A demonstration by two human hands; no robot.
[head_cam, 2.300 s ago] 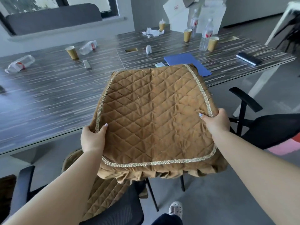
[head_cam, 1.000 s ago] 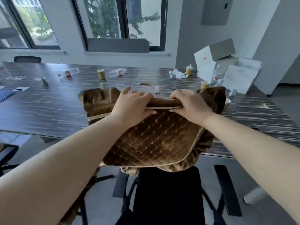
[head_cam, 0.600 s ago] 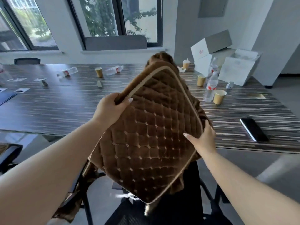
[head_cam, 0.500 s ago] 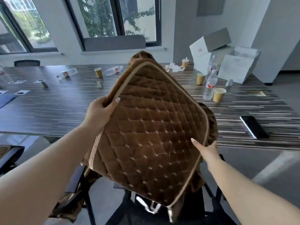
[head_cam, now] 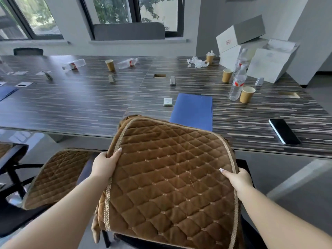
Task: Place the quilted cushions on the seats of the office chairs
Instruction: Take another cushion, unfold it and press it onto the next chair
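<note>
Brown quilted cushion [head_cam: 170, 178] is gripped at both edges by left hand [head_cam: 104, 166] and right hand [head_cam: 239, 178] above an office chair [head_cam: 242, 164], its neighbour [head_cam: 14, 218] already covered by another cushion [head_cam: 57, 177].

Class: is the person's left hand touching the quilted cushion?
Touching. The head view shows the left hand gripping the quilted cushion at its trimmed edge, thumb on top.

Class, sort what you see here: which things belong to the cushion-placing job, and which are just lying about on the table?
Part of the job:
- brown quilted cushion with gold trim, gripped by left hand and right hand
- second brown quilted cushion on the neighbouring black office chair

Lying about:
- blue folder
- black phone
- yellow paper cup
- clear plastic bottle
- white boxes
</note>
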